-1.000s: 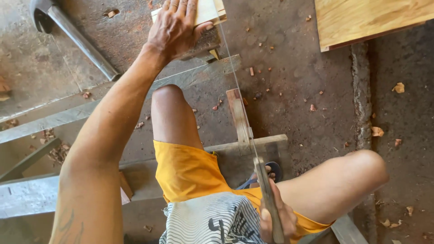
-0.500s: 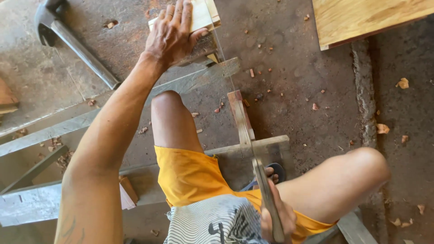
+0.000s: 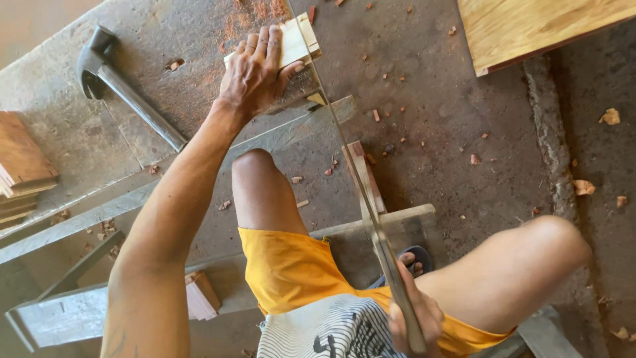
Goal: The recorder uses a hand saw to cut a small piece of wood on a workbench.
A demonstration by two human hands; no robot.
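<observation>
1. Your left hand pressed flat on a pale wooden block, pinning it at the edge of the grey workbench.
2. Your right hand was closed around the handle of a saw, near your lap.
3. The saw's blade ran up to the block's right end, touching it.
4. A hammer lay on the bench, left of the block.

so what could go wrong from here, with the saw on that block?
1. The left hand pins the block with its thumb right beside the saw; a jump could cut it.
2. The block juts over the bench edge, held only by hand, and may shift.
3. The bare knee lies below the blade.
</observation>
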